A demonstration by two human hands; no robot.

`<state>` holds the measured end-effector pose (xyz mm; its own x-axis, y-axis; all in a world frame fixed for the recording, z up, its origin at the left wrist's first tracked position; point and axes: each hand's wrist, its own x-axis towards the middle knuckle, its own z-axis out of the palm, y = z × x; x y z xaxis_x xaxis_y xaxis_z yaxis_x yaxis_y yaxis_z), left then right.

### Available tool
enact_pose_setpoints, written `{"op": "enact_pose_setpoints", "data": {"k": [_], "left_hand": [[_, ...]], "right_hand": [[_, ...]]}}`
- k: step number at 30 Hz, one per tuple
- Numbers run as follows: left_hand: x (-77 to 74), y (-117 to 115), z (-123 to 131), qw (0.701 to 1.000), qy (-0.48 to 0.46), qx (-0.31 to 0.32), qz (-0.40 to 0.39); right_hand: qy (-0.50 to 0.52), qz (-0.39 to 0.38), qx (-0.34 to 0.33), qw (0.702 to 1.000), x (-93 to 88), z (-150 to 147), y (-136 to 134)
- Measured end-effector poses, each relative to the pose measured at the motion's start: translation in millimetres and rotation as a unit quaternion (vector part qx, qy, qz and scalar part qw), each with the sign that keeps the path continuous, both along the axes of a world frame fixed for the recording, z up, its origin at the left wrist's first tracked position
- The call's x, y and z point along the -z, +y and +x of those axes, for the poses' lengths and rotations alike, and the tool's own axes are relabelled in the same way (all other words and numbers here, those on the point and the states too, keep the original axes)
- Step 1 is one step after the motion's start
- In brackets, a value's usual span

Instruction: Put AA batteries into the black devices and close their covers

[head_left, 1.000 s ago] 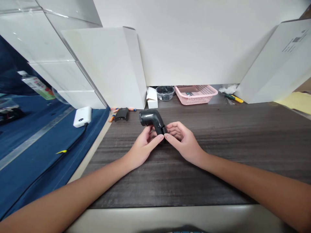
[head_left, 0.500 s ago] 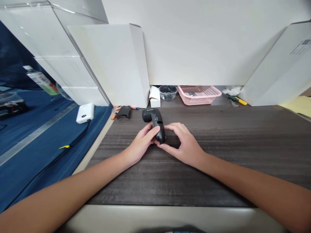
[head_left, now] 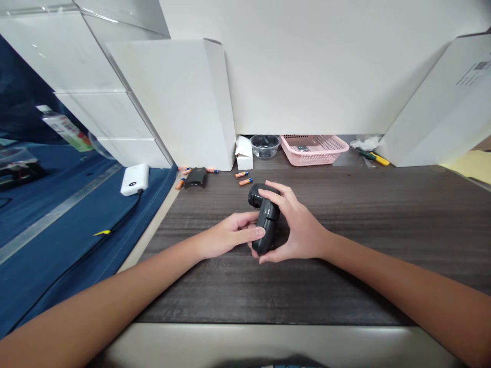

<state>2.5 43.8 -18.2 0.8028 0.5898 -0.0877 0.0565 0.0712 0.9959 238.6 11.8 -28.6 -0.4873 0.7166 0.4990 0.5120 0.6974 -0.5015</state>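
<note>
And we're live at the dark wood-grain desk, with all the action at centre: a black plastic handheld device, an angled body topped by a round head, is wrapped in the person's right hand. That hand comes in from the right and closes around it, fingers curling over the upper body and thumb tucked beneath the lower end. Look at the long axis: it runs almost straight toward the person, the round head pointing away and tipped slightly left, the lower end aimed at the person's chest. The left hand reaches in from the left, narrow and nearly flat, its fingertips laid against the device's near side. Is it gripping or only touching? Can't tell from this angle. The right hand has much the fuller hold. The device sits low over the desk, though whether its lower end touches down is hard to say. Just beyond the round head, two orange-and-black batteries lie side by side on the desk, and further left sits a black plastic cover with more batteries around it. Back by the wall are a clear glass bowl and a pink plastic basket.
</note>
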Motion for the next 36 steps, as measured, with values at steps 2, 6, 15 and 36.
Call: {"op": "enact_pose_setpoints", "data": {"k": [2,6,15,36], "left_hand": [[0.1,1.5,-0.3,1.0,-0.002,0.003,-0.001],[2.4,3.5,-1.0,1.0,0.002,0.01,-0.01],[4.5,4.8,-2.9,0.997,-0.001,0.02,-0.078],[10.5,-6.5,5.3,0.982,-0.112,-0.149,-0.035]], "right_hand": [[-0.001,0.002,0.007,1.0,-0.5,-0.1,-0.2],[-0.002,0.001,0.005,1.0,-2.6,0.9,-0.1],[-0.01,-0.031,-0.001,0.999,-2.4,1.6,0.5],[0.042,0.102,-0.109,0.988,2.5,1.4,3.8]]}}
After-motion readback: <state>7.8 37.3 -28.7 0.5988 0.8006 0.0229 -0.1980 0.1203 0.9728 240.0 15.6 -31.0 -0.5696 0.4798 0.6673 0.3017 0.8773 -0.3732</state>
